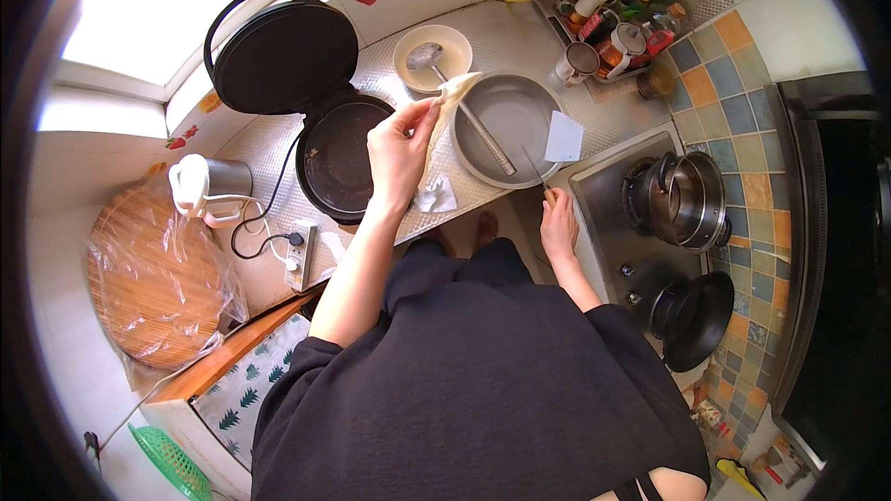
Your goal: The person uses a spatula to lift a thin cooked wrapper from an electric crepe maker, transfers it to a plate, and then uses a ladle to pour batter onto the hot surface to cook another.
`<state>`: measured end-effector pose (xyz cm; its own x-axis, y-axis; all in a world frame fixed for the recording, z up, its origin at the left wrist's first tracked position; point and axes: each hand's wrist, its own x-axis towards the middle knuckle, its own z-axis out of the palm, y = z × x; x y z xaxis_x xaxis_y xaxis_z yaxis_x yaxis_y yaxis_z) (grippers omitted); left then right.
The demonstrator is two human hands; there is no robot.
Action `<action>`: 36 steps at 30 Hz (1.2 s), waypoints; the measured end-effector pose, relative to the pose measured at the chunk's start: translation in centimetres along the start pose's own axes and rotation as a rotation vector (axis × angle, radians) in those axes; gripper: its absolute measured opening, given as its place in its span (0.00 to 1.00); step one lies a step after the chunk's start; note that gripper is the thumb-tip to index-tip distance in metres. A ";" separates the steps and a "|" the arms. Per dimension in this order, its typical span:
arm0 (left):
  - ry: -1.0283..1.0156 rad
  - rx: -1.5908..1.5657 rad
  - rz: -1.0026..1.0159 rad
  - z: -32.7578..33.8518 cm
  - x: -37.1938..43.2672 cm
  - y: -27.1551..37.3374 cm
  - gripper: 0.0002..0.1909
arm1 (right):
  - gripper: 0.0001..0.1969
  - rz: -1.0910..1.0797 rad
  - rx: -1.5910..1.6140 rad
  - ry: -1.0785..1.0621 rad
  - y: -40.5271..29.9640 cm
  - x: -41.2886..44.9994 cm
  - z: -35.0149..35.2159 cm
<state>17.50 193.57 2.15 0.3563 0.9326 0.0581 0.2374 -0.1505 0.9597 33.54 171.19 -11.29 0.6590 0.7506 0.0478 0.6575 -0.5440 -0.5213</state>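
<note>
Pinched between the fingertips of my left hand is a thin, limp, pale sheet that looks like a pancake, raised above the worktop. Beneath that hand stands an electric baking pan, its black lid swung up. My right hand grips the wooden handle of a slim metal tool; its exact kind is unclear. The tool's tip reaches over a round grey pan. A metal ladle spans from a cream bowl onto that pan. A white rectangular piece overlaps the pan's right rim.
A crumpled tissue lies near the worktop edge. On the right, a gas hob carries a steel pot and a black wok. Condiment bottles crowd the back corner. At left are a power strip and a bagged wooden board.
</note>
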 end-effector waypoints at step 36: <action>0.641 0.115 0.072 -20.3 0.2 -3.4 0.09 | 0.18 -0.142 0.119 -0.848 -19.4 4.2 11.9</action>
<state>-1.58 200.92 4.49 -0.2262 0.9243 0.3075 0.3404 -0.2207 0.9140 19.21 189.33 -11.15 0.0476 0.8601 -0.5079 0.6388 -0.4171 -0.6465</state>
